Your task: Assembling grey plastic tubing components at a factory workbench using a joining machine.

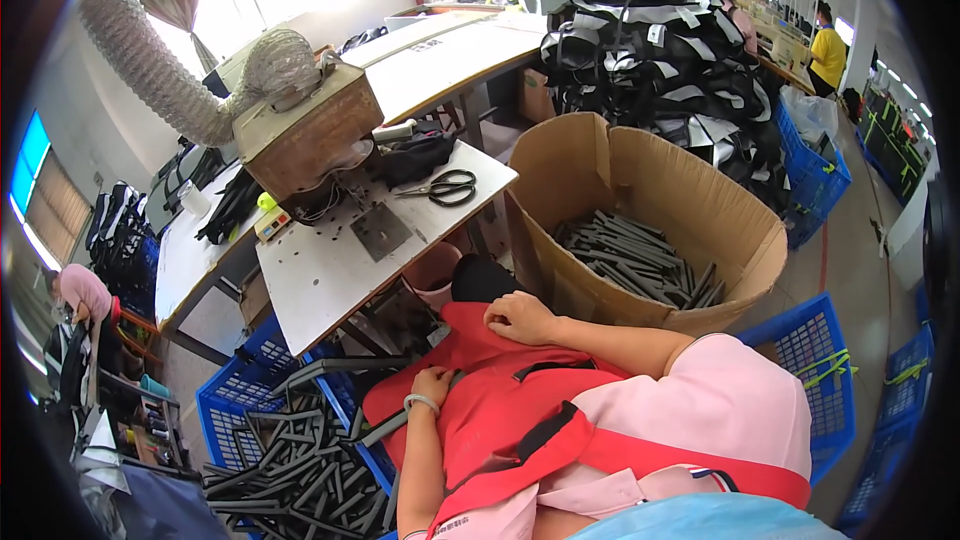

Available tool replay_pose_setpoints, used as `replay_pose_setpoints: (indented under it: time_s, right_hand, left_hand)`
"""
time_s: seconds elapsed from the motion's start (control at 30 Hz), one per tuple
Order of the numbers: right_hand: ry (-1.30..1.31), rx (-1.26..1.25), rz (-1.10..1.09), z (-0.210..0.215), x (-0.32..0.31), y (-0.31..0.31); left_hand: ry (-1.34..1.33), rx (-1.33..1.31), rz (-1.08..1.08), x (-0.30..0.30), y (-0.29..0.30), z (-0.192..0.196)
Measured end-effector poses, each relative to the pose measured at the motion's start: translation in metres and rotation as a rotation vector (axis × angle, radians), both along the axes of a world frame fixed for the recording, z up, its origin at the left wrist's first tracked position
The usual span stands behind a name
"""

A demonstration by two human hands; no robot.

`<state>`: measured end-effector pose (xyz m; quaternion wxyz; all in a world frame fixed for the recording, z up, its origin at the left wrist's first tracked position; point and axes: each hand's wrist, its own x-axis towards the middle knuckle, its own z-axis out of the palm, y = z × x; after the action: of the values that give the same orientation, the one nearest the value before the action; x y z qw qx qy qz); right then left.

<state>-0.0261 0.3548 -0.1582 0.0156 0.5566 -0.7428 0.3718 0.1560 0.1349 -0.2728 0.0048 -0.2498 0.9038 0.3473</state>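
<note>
Left hand [432,385], lower centre of frame, curled shut on a grey strip [385,426] that runs down-left over the blue crate [232,402] of the same strips. Right hand [520,318], centre, fingers bent and empty, resting on the red apron [480,410], beside the cardboard box [640,180]. Scissors [445,187] on the desk [330,270], upper centre.

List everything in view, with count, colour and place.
Cardboard box: one, brown, right of the table, holding dark grey strips.
Blue plastic crate: one, lower left, full of dark strips.
Scissors: one pair, black, on the white worktable.
Boxy machine: one, tan, on the table, with a silver flexible duct.
Pile of black and white pieces: one, upper right.
Left hand: on the red apron, touching a dark strip.
Right hand: resting on the apron.
</note>
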Motion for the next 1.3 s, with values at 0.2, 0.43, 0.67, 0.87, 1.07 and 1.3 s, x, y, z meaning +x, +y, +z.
replay_pose_setpoints:
  time_s: [0.2,0.43,0.67,0.87,1.07,1.3]
  right_hand:
    - [-0.05,0.005,-0.048,-0.014,-0.01,0.002]
    - [-0.185,0.192,-0.009,-0.045,-0.014,-0.003]
    - [-0.713,0.044,0.783,-0.084,0.056,-0.067]
    - [-0.655,0.213,0.826,-0.051,0.06,-0.043]
    - [-1.494,0.225,0.462,0.037,0.023,0.011]
    - [-1.198,0.525,0.337,0.007,0.002,0.03]
  left_hand:
    - [0.026,0.007,0.021,-0.003,0.002,-0.001]
    - [0.448,0.197,0.252,-0.005,-0.001,0.033]
    - [0.729,0.27,0.024,-0.033,0.101,0.18]
    - [0.591,-0.035,-0.026,-0.001,0.076,0.171]
    - [0.361,0.144,0.034,0.071,0.069,0.133]
    - [0.402,0.129,-0.094,0.05,0.086,0.15]
